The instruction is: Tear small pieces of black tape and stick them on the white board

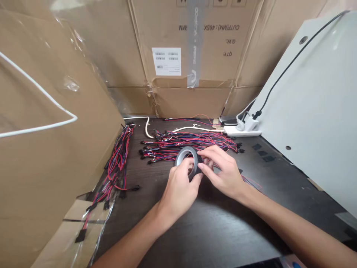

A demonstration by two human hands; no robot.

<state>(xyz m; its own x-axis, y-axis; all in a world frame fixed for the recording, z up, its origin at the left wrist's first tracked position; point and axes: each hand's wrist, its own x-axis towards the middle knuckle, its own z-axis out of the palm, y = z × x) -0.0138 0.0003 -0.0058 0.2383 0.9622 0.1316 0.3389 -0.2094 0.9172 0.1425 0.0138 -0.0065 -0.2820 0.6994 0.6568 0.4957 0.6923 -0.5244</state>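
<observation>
A roll of black tape with a pale inner core is held up above the dark table. My left hand grips it from the near side, with fingers through the core and the thumb on the outside. At the roll's right edge, my right hand is closed, with thumb and index finger on the tape. Some of its other fingertips are hidden behind the roll. Just beyond both hands lies a bundle of red, blue and black wires with black connectors.
More wires lie against the cardboard wall at left. A white power strip with plugs stands at the back right, beside a white panel. Black tape pieces stick to the table. A cardboard box closes off the back.
</observation>
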